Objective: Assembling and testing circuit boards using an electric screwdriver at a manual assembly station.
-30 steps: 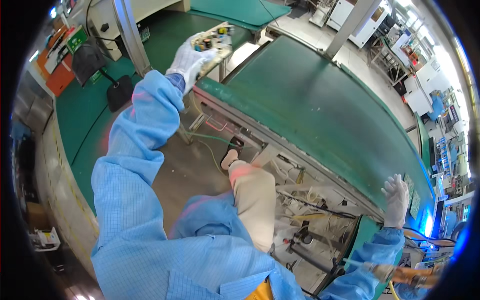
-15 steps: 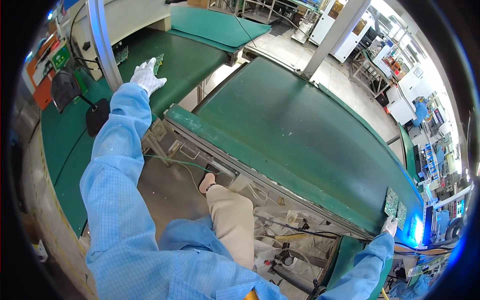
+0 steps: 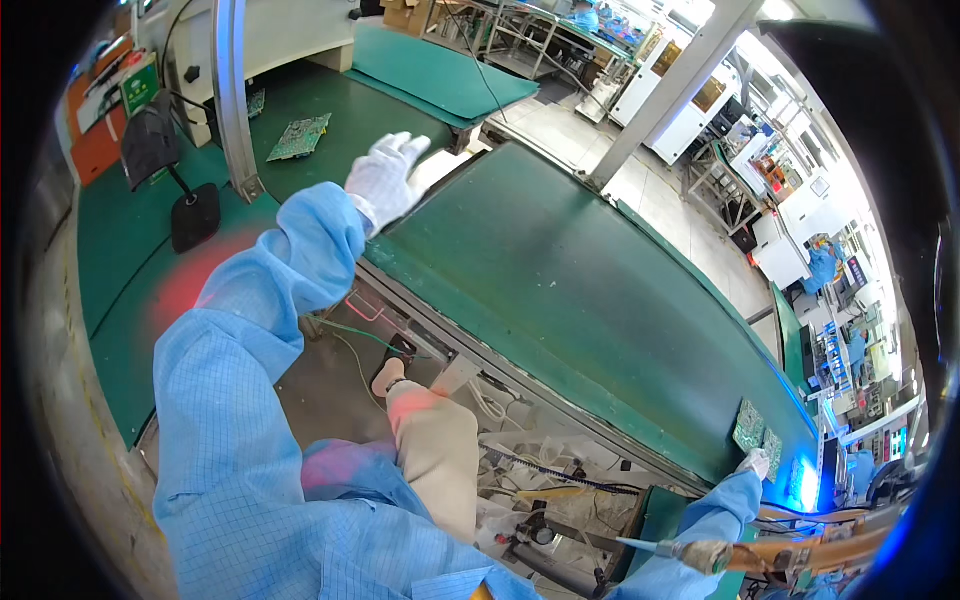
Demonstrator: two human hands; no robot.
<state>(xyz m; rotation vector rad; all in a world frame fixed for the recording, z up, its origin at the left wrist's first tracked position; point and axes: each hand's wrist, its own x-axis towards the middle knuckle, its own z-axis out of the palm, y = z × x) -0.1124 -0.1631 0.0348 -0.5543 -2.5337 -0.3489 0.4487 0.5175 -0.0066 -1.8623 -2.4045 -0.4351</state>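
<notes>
My left hand [image 3: 387, 180], in a white glove, is raised over the near left corner of the long green conveyor belt [image 3: 560, 300]. Its fingers are spread and nothing is in them. A green circuit board [image 3: 299, 138] lies on the other green belt [image 3: 345, 100], left of that hand and apart from it. At the far right end of the long belt, my gloved right hand [image 3: 757, 463] has its fingers closed at the near edge of a circuit board [image 3: 772, 448]. Another circuit board [image 3: 748, 425] lies beside it. The right fingertips are partly hidden.
A metal post [image 3: 232, 100] and a black stand [image 3: 195, 215] are at the left. Part of another circuit board [image 3: 256, 103] shows beneath the machine housing. A brown tool with a pale blue pointed tip [image 3: 650, 547] reaches in at the lower right. Another post [image 3: 670, 100] rises behind the belt.
My left hand has moved right, away from the circuit board on the left belt, uncovering it. My right hand stays by the boards. The brown tool has come into view.
</notes>
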